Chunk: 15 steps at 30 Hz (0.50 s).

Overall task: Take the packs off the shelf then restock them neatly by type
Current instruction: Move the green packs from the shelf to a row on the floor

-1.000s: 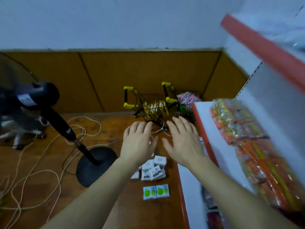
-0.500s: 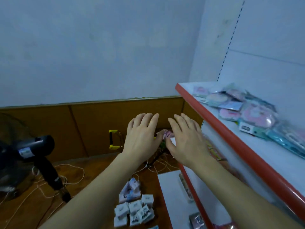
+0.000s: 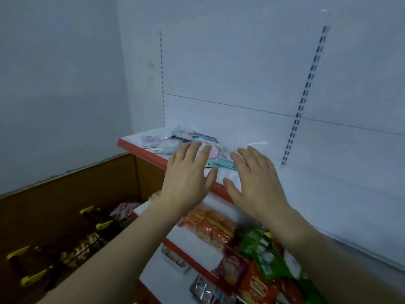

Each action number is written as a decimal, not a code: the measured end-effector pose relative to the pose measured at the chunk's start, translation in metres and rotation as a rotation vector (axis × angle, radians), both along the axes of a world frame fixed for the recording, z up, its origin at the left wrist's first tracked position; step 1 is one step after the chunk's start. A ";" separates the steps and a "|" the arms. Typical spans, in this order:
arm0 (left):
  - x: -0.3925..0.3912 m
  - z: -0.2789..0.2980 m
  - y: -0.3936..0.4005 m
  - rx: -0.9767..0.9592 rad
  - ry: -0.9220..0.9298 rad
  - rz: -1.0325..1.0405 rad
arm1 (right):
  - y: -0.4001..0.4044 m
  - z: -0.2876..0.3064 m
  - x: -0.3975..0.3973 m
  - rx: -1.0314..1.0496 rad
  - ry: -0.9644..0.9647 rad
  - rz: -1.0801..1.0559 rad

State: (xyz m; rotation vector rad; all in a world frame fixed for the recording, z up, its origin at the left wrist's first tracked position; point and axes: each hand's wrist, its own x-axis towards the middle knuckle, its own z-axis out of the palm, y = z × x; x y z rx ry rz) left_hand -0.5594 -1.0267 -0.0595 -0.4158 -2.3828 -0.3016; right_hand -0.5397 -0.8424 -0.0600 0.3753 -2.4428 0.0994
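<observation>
A dark wire cart (image 3: 65,255) with yellow handles stands low left against the brown wall panel (image 3: 72,200).

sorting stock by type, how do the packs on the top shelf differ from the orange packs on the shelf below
The top packs are pale pink, white and teal; the orange packs are bright orange and yellow. The top packs lie in a loose jumble, the orange packs in a row. Both sit on red-edged white shelves.

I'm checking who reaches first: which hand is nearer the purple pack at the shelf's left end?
Left. The left hand is just right of the purple pack; the right hand is farther right.
</observation>
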 end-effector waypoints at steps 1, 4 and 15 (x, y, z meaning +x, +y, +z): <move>0.002 0.002 0.017 -0.001 0.003 -0.048 | 0.017 0.003 0.012 0.004 0.001 -0.054; 0.013 0.009 0.071 -0.002 0.026 -0.190 | 0.069 0.010 0.049 0.008 0.019 -0.189; 0.105 0.015 0.279 -0.010 0.035 -0.614 | 0.251 0.012 0.212 0.020 0.149 -0.535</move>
